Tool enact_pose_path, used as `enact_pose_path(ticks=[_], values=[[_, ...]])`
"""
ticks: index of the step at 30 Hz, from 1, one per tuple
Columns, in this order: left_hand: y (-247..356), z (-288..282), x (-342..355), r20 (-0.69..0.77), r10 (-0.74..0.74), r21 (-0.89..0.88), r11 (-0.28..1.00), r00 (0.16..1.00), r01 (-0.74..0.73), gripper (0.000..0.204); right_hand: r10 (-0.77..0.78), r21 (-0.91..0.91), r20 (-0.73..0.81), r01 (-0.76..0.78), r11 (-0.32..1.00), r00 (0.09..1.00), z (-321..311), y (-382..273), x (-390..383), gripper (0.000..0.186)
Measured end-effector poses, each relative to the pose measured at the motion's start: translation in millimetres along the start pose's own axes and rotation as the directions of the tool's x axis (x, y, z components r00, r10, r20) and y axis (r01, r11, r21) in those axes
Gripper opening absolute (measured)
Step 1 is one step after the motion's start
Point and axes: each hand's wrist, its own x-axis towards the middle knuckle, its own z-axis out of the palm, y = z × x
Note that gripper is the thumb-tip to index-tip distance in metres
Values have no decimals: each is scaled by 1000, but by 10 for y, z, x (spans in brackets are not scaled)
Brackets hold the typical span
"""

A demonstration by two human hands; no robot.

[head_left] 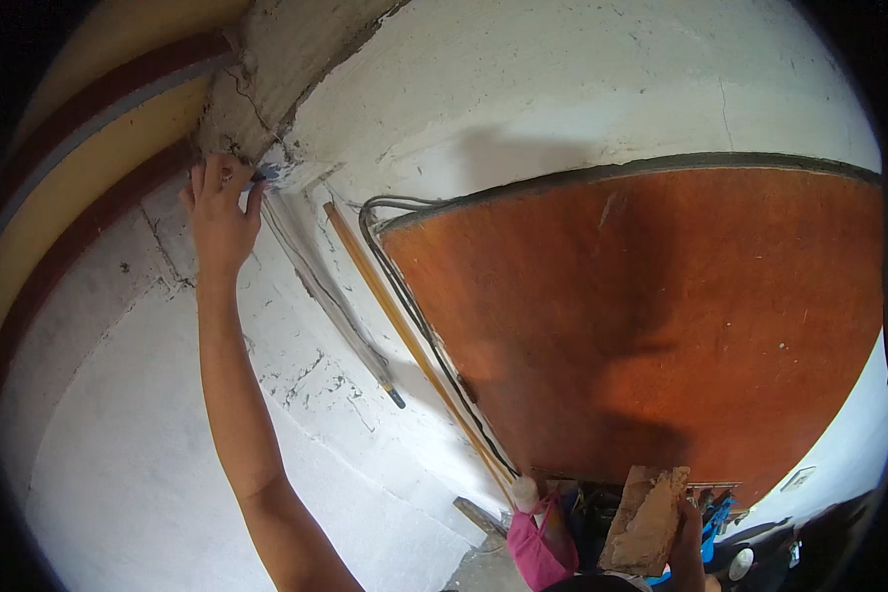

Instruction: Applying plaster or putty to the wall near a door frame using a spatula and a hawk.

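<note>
My left hand (222, 202) is raised on an outstretched arm to the cracked upper corner (278, 158) of the white wall, its fingers curled around something small and dark that I cannot make out. Peeling plaster and grey cables (316, 286) lie just beside it. Low on the right, my right hand (691, 528) grips a rough brown block (641, 518), like a brick, with a crusted face.
An orange-brown panel (612, 306) fills the right. A long wooden strip (365, 261) and black cables (419, 331) run down the wall. A pink bag (538, 553), a leaning board (479, 513) and assorted objects sit below. Beams (138, 109) cross the upper left.
</note>
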Motion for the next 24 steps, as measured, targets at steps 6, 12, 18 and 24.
enact_pose_path(ticks=[6,12,18,24], values=[[239,-48,158,-35,8,-156,988,999,-14,18,47,18,16,-48,999,999,46,38,46,41],[304,60,348,100,125,-250,963,987,-97,19,49,-81,-24,-51,995,999,77,49,2,41],[255,254,516,124,144,-172,978,982,-121,21,37,-67,14,-36,997,999,93,80,-74,40],[117,35,513,156,160,-247,962,975,-118,22,59,-17,-78,-60,998,995,37,118,-51,39]])
